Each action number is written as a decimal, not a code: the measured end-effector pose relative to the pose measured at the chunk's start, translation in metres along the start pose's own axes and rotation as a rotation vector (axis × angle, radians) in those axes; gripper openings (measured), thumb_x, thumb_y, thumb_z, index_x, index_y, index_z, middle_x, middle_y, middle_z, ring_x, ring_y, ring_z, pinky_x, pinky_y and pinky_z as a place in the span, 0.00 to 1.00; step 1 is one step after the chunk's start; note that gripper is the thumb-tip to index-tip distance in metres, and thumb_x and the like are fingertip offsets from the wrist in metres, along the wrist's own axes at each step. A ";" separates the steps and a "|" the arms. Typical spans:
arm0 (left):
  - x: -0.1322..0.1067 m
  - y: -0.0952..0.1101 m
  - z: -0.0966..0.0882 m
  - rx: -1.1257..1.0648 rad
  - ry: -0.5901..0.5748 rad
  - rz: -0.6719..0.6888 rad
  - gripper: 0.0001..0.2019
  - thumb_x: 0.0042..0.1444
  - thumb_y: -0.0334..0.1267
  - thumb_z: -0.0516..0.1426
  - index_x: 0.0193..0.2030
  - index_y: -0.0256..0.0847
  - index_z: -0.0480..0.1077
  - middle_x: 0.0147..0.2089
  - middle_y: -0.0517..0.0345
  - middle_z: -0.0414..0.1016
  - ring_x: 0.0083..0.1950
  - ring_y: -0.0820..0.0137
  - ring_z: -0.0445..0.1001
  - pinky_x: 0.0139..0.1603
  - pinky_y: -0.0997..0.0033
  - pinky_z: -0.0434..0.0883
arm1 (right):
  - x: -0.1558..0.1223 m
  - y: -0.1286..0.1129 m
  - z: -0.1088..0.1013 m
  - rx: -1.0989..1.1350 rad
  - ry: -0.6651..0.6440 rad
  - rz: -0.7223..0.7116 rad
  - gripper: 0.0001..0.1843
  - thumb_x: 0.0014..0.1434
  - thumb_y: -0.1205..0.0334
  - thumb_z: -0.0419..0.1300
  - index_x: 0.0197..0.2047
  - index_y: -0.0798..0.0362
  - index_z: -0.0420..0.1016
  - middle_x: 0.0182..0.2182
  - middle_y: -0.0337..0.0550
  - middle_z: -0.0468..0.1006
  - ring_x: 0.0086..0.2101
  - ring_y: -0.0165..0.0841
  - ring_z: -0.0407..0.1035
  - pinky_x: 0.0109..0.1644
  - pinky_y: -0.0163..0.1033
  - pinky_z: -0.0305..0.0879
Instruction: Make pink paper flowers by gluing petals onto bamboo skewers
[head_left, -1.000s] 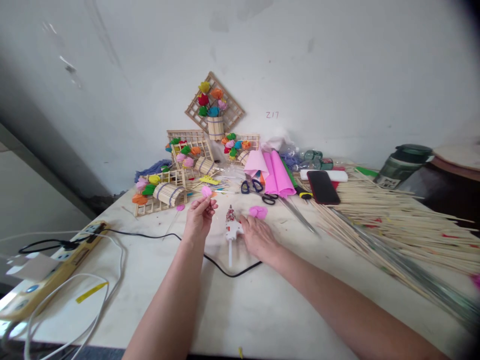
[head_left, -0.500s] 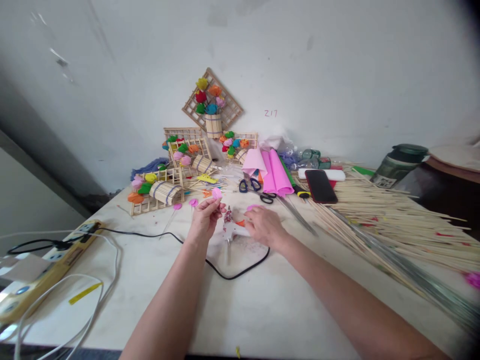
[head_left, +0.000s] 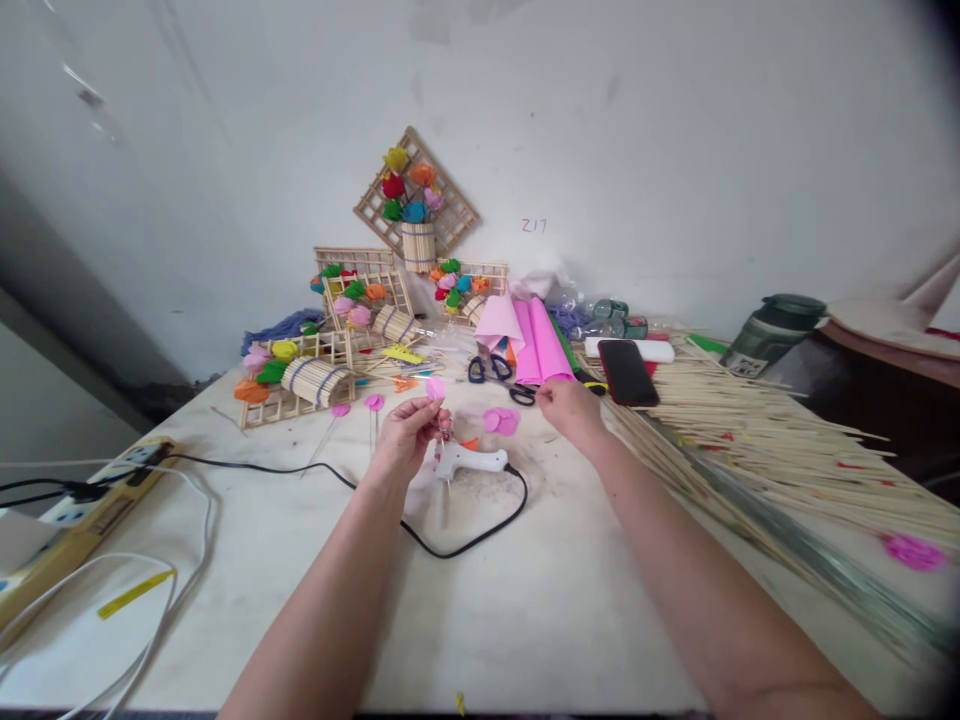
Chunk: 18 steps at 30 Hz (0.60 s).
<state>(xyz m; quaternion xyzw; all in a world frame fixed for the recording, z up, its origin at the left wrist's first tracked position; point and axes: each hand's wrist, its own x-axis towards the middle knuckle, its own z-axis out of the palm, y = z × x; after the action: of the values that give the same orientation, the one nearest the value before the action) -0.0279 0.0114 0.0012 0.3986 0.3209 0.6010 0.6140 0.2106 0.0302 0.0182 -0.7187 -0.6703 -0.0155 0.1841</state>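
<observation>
My left hand [head_left: 409,430] is closed in a pinch on a pink paper petal [head_left: 435,388], which stands above the fingertips. Just right of it a white glue gun [head_left: 480,460] lies on the table, its nozzle end partly behind the fingers. Beyond the gun rests a small pile of pink paper petals [head_left: 500,420]. My right hand [head_left: 571,412] is closed beside the black handle of a pair of scissors [head_left: 523,396] and covers its blades. Whether it grips the scissors or something small is hidden. Pink petals on wires [head_left: 374,402] lie left of my left hand.
Stick frames with paper flowers [head_left: 319,380] stand at the back left. A pink paper roll [head_left: 536,345], a phone [head_left: 628,373] and many thin sticks [head_left: 735,430] lie to the right. A power strip [head_left: 112,490] and cables occupy the left.
My right hand has moved right and away from the petal pile and glue gun to the scissors, uncovering both. My left hand keeps its petal. The whole view has shifted slightly.
</observation>
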 end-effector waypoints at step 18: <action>0.000 -0.006 0.002 0.075 -0.062 -0.081 0.08 0.41 0.35 0.64 0.25 0.34 0.69 0.23 0.56 0.73 0.22 0.76 0.70 0.19 0.82 0.61 | 0.026 0.058 0.009 -0.228 -0.415 0.155 0.20 0.50 0.65 0.54 0.47 0.59 0.73 0.42 0.59 0.74 0.44 0.44 0.69 0.42 0.40 0.63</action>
<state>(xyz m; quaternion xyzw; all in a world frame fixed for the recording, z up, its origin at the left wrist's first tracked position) -0.0227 0.0112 -0.0032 0.4264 0.3401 0.5506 0.6319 0.2676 0.0557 0.0027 -0.7718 -0.6306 0.0712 -0.0391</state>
